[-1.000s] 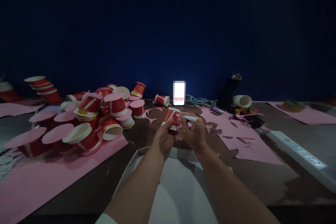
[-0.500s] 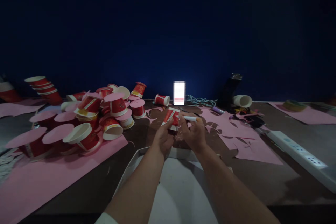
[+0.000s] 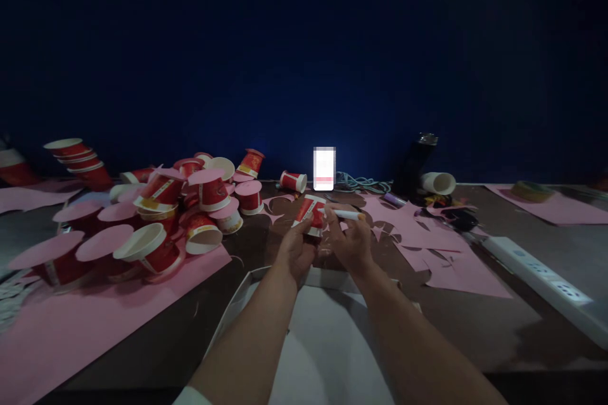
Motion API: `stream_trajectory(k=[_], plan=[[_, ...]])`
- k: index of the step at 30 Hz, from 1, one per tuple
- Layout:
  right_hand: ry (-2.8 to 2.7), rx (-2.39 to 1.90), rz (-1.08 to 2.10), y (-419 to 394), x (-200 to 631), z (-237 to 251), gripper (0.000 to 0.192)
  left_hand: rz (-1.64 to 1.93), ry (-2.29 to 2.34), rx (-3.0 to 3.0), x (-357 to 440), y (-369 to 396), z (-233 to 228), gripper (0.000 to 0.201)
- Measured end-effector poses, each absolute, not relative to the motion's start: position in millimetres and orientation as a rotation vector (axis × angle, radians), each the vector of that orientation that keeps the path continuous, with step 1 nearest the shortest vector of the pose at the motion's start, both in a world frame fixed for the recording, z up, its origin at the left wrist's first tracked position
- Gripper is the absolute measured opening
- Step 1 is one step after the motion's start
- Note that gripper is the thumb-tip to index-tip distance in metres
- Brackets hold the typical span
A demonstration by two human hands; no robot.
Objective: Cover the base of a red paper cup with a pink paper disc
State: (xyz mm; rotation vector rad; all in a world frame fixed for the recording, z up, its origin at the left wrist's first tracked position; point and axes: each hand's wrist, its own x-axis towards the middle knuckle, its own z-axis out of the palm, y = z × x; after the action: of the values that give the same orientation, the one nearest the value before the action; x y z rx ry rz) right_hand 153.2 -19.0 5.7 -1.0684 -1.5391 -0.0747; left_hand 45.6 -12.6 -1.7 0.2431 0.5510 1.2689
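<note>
In the middle of the head view, my left hand (image 3: 300,249) is closed around a red paper cup (image 3: 310,212) with a white band down its side. My right hand (image 3: 352,240) grips a white marker pen (image 3: 348,214) with an orange end, its tip pointing left at the cup. The pen tip is close to the cup's side; whether it touches I cannot tell. Both hands are above the far edge of a white open box (image 3: 327,316). To the left lies a pile of red paper cups (image 3: 213,190), many with pink paper discs on them.
Pink paper sheets (image 3: 190,278) lie under the pile, and cut pink scraps (image 3: 456,266) lie on the right. A white power strip (image 3: 541,278) runs along the right side. Behind stand a lit phone screen (image 3: 323,168) and a dark bottle (image 3: 418,161), with a coiled cord (image 3: 363,182) between them.
Almost nothing differs. My right hand and the marker pen have shifted very slightly at the cup's side; my left hand holds the cup in the same place.
</note>
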Motion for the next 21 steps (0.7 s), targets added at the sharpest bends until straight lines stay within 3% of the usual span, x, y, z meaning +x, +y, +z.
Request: stream_trajectory(k=[8, 13, 21], plan=[[-0.821, -0.937, 0.714, 2.1, 161.7, 8.6, 0.032, 1.320, 0.494, 0.158, 43.1, -14.3, 6.1, 0.014], [-0.701, -0.906, 1.227, 5.6, 150.3, 1.2, 0.036, 1.300, 0.432, 0.194, 42.6, -15.1, 3.8, 0.023], [-0.807, -0.887, 1.163, -1.0, 141.8, -0.9, 0.051, 1.303, 0.472, 0.235, 47.3, -15.8, 3.0, 0.020]])
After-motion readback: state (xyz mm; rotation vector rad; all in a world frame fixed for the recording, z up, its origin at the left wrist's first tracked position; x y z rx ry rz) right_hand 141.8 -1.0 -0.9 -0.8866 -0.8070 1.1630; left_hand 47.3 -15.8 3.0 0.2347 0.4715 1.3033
